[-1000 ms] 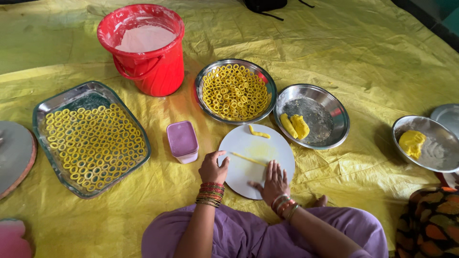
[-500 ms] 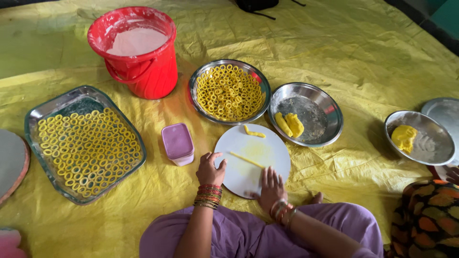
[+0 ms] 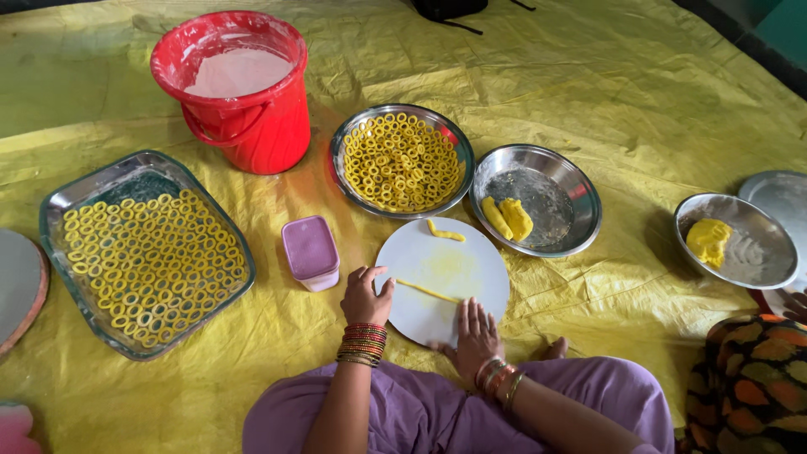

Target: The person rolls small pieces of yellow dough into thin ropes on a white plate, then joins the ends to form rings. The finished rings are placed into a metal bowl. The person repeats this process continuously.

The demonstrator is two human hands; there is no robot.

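A: List the items from the 9 o'clock edge to the 3 o'clock edge.

B: A glass tray (image 3: 52, 220) full of yellow dough rings sits at 9 o'clock on the yellow sheet (image 3: 639, 92). A red bucket (image 3: 252, 126) of white powder stands at 11 o'clock. A lilac lidded box (image 3: 311, 250) lies just beside the tray, toward centre. A steel plate of rings (image 3: 401, 161) is at 12 o'clock. A steel plate with two dough lumps (image 3: 538, 197) sits at 1 o'clock. A steel bowl with one lump (image 3: 740, 244) is at 3 o'clock.

A: State the position of the dough strand.

B: The thin dough strand (image 3: 429, 291) lies across the white round board (image 3: 471, 261) at centre. A short curled piece (image 3: 444, 232) lies at the board's 12 o'clock rim.

A: State the condition of each hand.

B: Left hand (image 3: 367, 296): fingers curled narrow, touching the strand's 9 o'clock end. Right hand (image 3: 476, 332): flat, fingers spread wide, pressed on the board's 6 o'clock part, just beside the strand, holding nothing.
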